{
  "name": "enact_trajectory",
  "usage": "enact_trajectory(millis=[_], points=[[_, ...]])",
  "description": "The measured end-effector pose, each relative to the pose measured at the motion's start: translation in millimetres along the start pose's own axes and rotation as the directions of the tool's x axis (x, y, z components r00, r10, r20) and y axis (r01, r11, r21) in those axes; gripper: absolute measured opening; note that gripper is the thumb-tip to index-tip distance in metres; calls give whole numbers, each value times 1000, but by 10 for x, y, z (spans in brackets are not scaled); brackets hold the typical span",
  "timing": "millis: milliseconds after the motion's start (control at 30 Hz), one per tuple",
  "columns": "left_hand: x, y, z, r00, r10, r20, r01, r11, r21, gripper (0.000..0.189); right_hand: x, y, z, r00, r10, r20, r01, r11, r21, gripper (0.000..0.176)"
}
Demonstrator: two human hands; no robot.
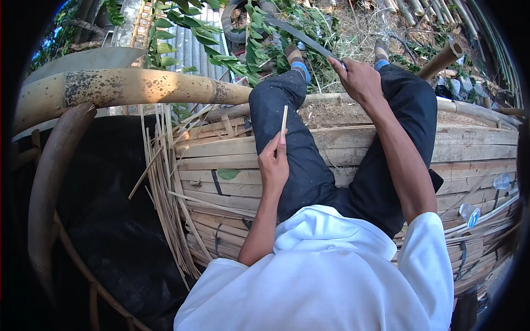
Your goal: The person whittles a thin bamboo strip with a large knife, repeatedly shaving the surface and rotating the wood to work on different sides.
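My left hand (274, 167) is closed around the lower end of a thin, pale bamboo strip (285, 120), which stands nearly upright above my thigh. Out past my knees, my right hand (360, 80) grips a long-bladed knife (301, 36). Its blade points up and to the left, away from the bamboo strip, and its handle is mostly hidden in my fist. Beside my left leg lies a bunch of thin split bamboo strips (161, 204) on the slatted bamboo platform (215, 163) where I sit.
A thick bamboo pole (143, 88) crosses at the left, above a black sheet (110, 209). Leafy branches (201, 33) hang ahead near a tire (234, 22). Plastic cups (469, 214) lie at the right. A cut bamboo pole (441, 59) juts up by my right knee.
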State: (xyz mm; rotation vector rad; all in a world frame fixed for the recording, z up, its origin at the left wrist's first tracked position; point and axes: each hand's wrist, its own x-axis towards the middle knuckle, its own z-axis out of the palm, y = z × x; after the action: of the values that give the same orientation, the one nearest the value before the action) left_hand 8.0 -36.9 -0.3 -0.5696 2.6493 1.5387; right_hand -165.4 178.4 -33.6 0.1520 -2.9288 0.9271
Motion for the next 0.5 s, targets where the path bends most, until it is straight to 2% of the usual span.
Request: enact_trajectory(millis=[100, 133, 167, 267, 300, 367, 500], points=[[105, 140, 130, 999, 38, 19, -38, 999, -7, 33, -26, -204, 27, 996, -11, 85, -5, 982, 189, 57], [91, 141, 122, 1000, 14, 24, -14, 1000, 9, 32, -97, -226, 27, 987, 3, 161, -44, 967, 252, 60], [93, 144, 115, 1000, -7, 25, 6, 1000, 26, 32, -166, -224, 36, 987, 0, 159, -41, 966, 255, 60], [50, 106, 111, 999, -16, 32, 18, 997, -72, 31, -369, -190, 77, 940, -169, 296, 70, 946, 317, 54], [39, 129, 113, 999, -17, 34, 20, 998, -67, 31, -424, -207, 61, 941, -166, 296, 65, 945, 321, 54], [34, 229, 139, 986, -124, 108, 148, 958, -248, 32, -511, -234, 15, 898, -290, 332, 159, 915, 370, 52], [64, 370, 133, 970, -208, 126, 234, 939, -250, 28, -616, -310, 36, 872, -429, 237, 347, 881, 322, 54]])
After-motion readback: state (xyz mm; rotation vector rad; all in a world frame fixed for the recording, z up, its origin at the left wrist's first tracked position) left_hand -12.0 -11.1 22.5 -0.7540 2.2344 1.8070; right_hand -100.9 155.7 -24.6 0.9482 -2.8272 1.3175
